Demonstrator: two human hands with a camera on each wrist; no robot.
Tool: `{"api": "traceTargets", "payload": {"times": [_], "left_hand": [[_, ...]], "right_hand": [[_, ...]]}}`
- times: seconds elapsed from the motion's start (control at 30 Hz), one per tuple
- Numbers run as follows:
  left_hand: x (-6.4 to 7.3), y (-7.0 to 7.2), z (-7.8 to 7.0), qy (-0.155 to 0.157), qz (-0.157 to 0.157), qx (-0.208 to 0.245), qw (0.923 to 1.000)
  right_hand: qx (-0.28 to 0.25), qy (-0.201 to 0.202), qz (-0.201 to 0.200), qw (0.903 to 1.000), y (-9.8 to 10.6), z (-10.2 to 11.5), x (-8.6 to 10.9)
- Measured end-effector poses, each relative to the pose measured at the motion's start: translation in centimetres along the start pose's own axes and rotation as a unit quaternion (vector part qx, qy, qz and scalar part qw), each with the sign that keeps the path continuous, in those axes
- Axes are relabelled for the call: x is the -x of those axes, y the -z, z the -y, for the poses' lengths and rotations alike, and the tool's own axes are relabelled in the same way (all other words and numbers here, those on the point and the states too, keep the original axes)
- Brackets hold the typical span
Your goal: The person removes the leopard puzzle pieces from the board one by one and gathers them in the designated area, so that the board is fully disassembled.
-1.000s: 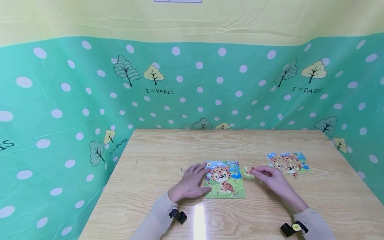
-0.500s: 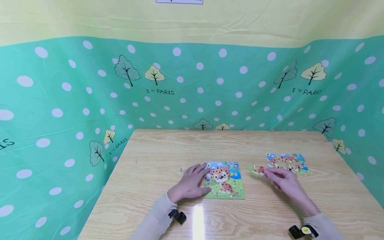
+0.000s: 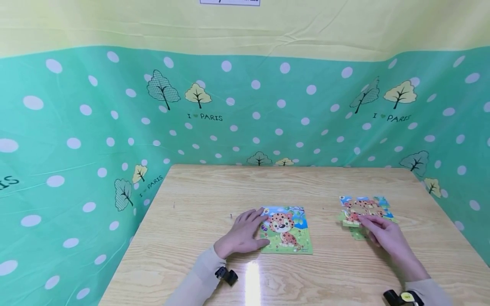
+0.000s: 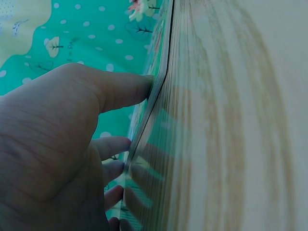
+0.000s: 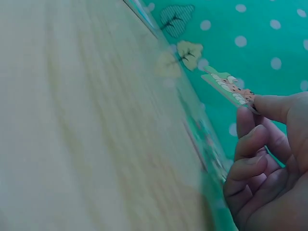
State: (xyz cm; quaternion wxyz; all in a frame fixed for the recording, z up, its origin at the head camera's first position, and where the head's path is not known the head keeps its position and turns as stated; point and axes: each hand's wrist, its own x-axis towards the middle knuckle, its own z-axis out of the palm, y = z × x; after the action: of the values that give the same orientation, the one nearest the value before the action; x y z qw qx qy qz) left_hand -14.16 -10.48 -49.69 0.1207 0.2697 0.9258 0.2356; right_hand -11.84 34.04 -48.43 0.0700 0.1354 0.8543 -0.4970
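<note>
In the head view, a square picture board [image 3: 286, 231] with a spotted leopard cub lies on the table. My left hand [image 3: 245, 233] rests at its left edge, fingers spread; the left wrist view shows the thumb [image 4: 127, 90] touching the board's edge. My right hand [image 3: 386, 238] pinches a jigsaw piece [image 3: 350, 219] with part of the leopard on it. In the right wrist view that piece [image 5: 228, 89] is held between thumb and forefinger, off the table. Behind it lies a partly assembled jigsaw [image 3: 380, 203], partly hidden by the piece and hand.
A green jigsaw piece [image 3: 357, 233] shows on the table just below the held one. The wooden table [image 3: 214, 191] ends at a dotted green curtain [image 3: 268, 127] at the back and sides. Bright glare [image 3: 252, 280] lies near the front.
My right hand has moved to the right with the jigsaw piece, from beside the board to the partly assembled jigsaw. The left hand and board have stayed put.
</note>
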Motion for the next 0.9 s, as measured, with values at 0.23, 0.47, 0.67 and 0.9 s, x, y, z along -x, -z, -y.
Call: {"api": "traceTargets", "payload": {"times": [0.23, 0.47, 0.67, 0.9], "left_hand": [[0.0, 0.0, 0.0, 0.001, 0.003, -0.001, 1.0000], [0.0, 0.1, 0.0, 0.002, 0.001, -0.001, 1.0000], [0.1, 0.1, 0.1, 0.000, -0.002, 0.002, 1.0000], [0.0, 0.0, 0.1, 0.001, -0.002, -0.002, 1.0000]], "right_hand": [[-0.006, -0.018, -0.018, 0.9997, 2.6, -1.0, -0.3], [0.013, -0.023, -0.006, 0.9996, 5.3, -2.2, -0.4], [0.059, -0.036, 0.044, 0.9966, 6.0, -3.2, -0.5], [0.108, -0.043, 0.038, 0.9925, 6.6, -3.7, -0.4]]}}
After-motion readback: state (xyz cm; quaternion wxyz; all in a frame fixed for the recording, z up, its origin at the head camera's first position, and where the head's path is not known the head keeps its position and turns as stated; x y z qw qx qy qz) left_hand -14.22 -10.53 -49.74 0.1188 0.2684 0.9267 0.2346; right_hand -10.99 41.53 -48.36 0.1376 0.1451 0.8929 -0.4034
